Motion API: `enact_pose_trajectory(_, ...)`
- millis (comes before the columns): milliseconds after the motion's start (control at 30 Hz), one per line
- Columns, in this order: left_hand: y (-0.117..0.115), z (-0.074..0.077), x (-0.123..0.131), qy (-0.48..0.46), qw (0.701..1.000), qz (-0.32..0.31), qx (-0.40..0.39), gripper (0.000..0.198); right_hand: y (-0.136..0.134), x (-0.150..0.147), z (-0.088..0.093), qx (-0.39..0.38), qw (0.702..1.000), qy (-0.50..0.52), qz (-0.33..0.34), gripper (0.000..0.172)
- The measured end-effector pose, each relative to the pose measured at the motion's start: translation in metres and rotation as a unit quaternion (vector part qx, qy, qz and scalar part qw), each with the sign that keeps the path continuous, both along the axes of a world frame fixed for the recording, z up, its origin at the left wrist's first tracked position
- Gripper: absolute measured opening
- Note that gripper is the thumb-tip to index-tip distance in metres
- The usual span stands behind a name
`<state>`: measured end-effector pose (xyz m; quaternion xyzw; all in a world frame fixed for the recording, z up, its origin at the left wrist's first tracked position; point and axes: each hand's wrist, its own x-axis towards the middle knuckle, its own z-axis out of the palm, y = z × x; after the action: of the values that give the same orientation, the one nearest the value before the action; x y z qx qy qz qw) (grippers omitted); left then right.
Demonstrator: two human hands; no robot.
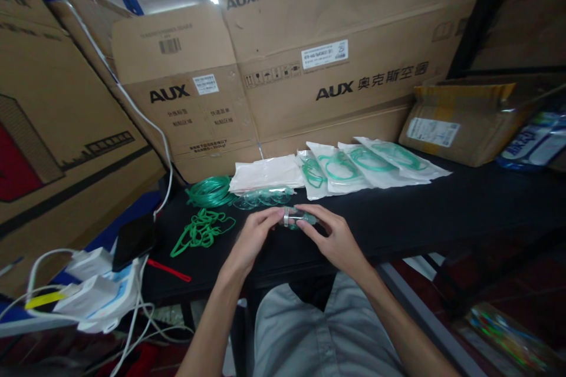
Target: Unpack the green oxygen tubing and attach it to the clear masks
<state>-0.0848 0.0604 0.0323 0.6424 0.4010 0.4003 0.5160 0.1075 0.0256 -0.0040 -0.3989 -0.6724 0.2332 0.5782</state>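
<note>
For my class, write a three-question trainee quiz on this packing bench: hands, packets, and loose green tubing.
1. True or false: both hands hold the small clear plastic mask piece.
2. How many sealed clear packets with green tubing lie fanned in the row? A two, B four, C seven.
3. Which of the person's hands is nearer the loose tangle of green bands on the black table?

Key
1. True: left hand and right hand both grip it.
2. B.
3. The left hand.
</note>
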Motion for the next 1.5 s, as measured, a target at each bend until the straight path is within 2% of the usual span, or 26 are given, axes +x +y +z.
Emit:
enact_pose_trajectory(67,-0.001,0.0,0.002,0.008,1.0,0.003,0.014,0.028,0.0,0.0,-0.001,-0.038,0.999,0.021,0.012,0.03)
enact_pose_trajectory(200,-0.003,0.0,0.004,0.045,0.997,-0.03,0.063,0.03,0.001,-0.002,-0.005,-0.125,0.986,0.09,0.062,0.039)
enact_pose_trajectory(267,-0.004,-0.001,0.006,0.063,0.994,-0.035,0.084,0.032,0.002,-0.002,-0.005,-0.146,0.98,0.11,0.073,0.041)
enact_pose_trajectory(467,-0.005,0.002,0.006,0.089,0.99,-0.052,0.094,0.035,0.004,-0.001,-0.004,-0.143,0.984,0.099,0.038,0.038)
enact_pose_trajectory(700,-0.004,0.006,-0.002,0.103,0.989,-0.096,0.048,0.033,0.005,-0.001,-0.008,-0.15,0.984,0.093,0.03,0.036)
enact_pose_trajectory(967,-0.006,0.003,0.004,0.128,0.987,-0.053,0.079,0.032,0.007,-0.001,-0.01,-0.129,0.986,0.098,0.03,0.024)
enact_pose_trajectory(1133,-0.008,0.002,0.008,0.119,0.989,-0.041,0.083,0.026,0.005,-0.003,-0.008,-0.115,0.99,0.087,0.0,0.022)
enact_pose_trajectory(1333,-0.011,0.004,0.012,0.11,0.978,0.08,0.161,0.024,0.004,-0.004,-0.005,-0.082,0.993,0.084,-0.031,0.019)
enact_pose_trajectory(1500,-0.017,0.009,0.013,0.193,0.959,0.053,0.199,0.024,0.004,-0.004,-0.004,-0.063,0.994,0.085,-0.039,0.019)
